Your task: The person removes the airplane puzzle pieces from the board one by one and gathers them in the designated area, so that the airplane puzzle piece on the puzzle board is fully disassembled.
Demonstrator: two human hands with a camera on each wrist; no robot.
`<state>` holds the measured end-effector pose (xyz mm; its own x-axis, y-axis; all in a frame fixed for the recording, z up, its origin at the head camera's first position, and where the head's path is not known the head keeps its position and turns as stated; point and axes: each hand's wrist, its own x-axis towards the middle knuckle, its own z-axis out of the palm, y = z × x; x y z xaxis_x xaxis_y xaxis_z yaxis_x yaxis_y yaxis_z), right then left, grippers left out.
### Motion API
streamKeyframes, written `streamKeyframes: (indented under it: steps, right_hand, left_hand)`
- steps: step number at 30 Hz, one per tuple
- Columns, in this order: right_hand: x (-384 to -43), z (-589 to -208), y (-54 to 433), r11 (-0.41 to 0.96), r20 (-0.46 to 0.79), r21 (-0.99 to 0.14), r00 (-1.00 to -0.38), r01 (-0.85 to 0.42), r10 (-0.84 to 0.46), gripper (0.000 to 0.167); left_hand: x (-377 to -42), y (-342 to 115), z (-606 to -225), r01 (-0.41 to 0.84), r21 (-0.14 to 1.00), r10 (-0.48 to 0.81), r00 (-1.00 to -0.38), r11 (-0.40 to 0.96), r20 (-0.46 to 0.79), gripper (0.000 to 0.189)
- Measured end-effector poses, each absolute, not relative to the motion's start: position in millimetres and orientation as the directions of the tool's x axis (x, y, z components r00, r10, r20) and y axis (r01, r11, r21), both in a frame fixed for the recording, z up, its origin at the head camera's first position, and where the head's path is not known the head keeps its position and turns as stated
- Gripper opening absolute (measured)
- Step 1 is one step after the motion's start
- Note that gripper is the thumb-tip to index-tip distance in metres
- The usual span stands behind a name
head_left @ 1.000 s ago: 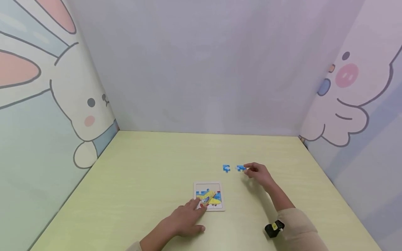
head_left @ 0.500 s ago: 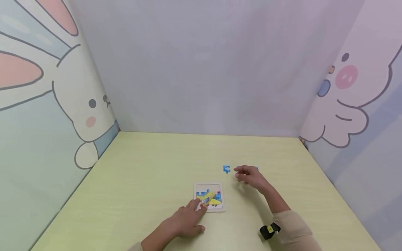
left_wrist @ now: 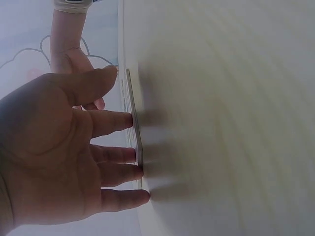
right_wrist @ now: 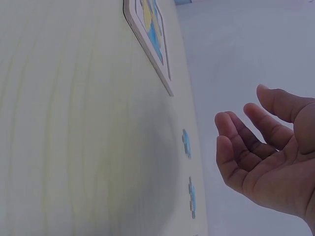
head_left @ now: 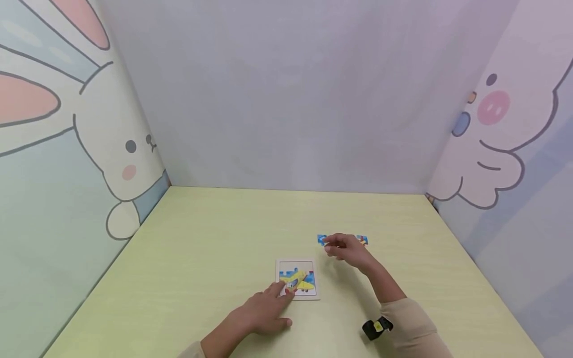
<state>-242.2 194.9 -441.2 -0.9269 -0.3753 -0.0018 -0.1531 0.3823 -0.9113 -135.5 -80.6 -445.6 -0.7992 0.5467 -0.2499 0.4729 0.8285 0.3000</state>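
A small square puzzle board (head_left: pixel 318 286) with a pale rim lies on the table, partly filled with a yellow airplane picture on blue. My left hand (head_left: pixel 266 311) rests its fingertips on the board's lower left corner; in the left wrist view the left hand's fingers (left_wrist: pixel 115 173) are straight and touch the board edge. Beyond the board, my right hand (head_left: pixel 349 250) hovers with its fingers loosely bent near a blue puzzle piece (head_left: pixel 321 238). The right wrist view shows nothing in the right hand (right_wrist: pixel 270 162). Another puzzle piece (head_left: pixel 363 239) shows behind that hand.
The pale yellow-green table (head_left: pixel 215 238) is bounded by a grey back wall (head_left: pixel 286 99) and side walls with cartoon animals. A black wrist camera (head_left: pixel 377 327) sits at the right sleeve. One more blue piece (right_wrist: pixel 192 197) lies on the table in the right wrist view.
My right hand has shifted left, from the middle puzzle piece toward the leftmost one, uncovering the piece at the right. The left hand stays on the board.
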Motion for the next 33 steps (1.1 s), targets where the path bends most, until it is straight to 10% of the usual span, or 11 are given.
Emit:
streamKeyframes:
  steps: [33]
  right_hand:
    - [-230,-459,132,0.385,-0.062,-0.911,-0.875,-0.147,-0.480,0.026]
  left_hand:
    - [-134,-86,-450,0.458,0.369,0.564,-0.783,0.808,-0.262,0.060]
